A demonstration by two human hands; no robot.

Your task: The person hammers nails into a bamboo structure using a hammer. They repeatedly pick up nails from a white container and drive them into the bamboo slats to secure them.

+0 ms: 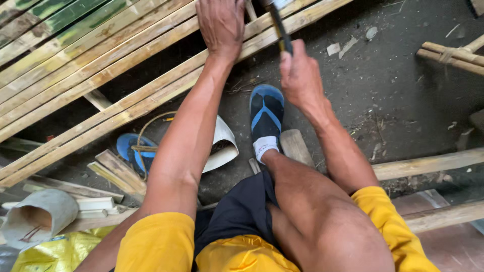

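Over the slanting bamboo slats (126,95) at the top, the left hand (220,25) lies open and flat, palm pressed on the pale strips, while the right hand (298,75) is closed tight round the dark handle of a hammer (279,25) raised just beside it, its head cut off by the upper edge. Below the hands a foot in a blue sandal (266,113) rests on the dirt floor (393,85), with a second blue sandal (130,151), a loop of cord (146,128) and loose wood offcuts (113,174) to the left
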